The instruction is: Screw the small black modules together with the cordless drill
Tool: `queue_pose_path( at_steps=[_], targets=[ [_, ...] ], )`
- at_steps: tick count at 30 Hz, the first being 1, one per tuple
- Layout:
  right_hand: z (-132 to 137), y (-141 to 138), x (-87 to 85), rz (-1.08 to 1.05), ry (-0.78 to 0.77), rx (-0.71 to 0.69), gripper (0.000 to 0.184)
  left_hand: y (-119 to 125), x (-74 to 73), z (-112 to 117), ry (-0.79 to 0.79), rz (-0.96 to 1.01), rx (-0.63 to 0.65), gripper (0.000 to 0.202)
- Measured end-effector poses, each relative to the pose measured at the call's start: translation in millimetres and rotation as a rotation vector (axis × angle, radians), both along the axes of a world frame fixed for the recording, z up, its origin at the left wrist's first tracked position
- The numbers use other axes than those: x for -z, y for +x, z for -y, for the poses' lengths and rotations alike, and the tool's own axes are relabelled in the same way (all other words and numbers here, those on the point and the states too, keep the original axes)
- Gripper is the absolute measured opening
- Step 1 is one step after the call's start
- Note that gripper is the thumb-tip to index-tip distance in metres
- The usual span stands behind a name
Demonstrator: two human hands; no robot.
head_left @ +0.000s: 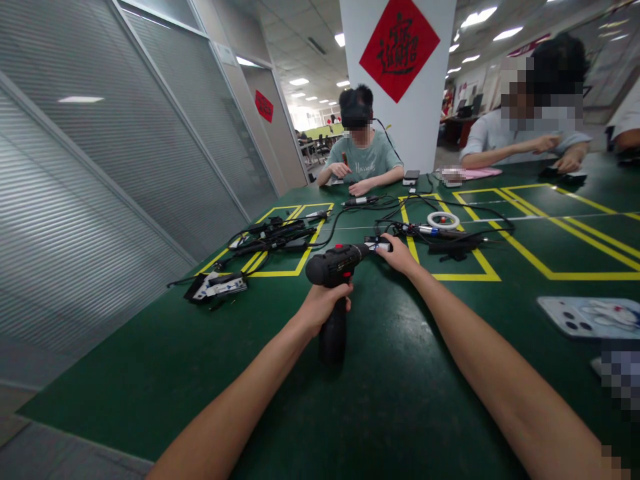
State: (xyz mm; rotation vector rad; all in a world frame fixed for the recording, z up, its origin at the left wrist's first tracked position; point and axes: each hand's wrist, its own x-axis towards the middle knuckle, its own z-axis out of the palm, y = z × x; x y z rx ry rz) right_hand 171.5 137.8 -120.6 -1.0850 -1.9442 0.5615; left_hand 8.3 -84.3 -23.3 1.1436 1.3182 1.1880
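Observation:
My left hand (323, 305) is wrapped round the grip of a black cordless drill (334, 267) that stands upright on the green table (400, 373), its nose pointing right. My right hand (399, 253) is closed at the drill's front end, fingers pinching a small black and white part (376, 246) at the tip. What exactly the fingers grip is too small to name. Both forearms reach in from the bottom edge.
Black tools and cables (273, 237) lie in a yellow-taped box at the left. A white ring (443, 220) and more cables sit beyond my right hand. A phone (593, 317) lies at the right. Two other people sit at the far side.

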Motion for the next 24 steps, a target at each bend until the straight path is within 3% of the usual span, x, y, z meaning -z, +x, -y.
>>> queue_pose_path(
  at_steps=[24],
  targets=[
    [5.5,0.7,-4.5,-0.003,-0.024,0.006,0.051,0.6,-1.0,1.9,0.008,0.012,0.002,0.022]
  ],
)
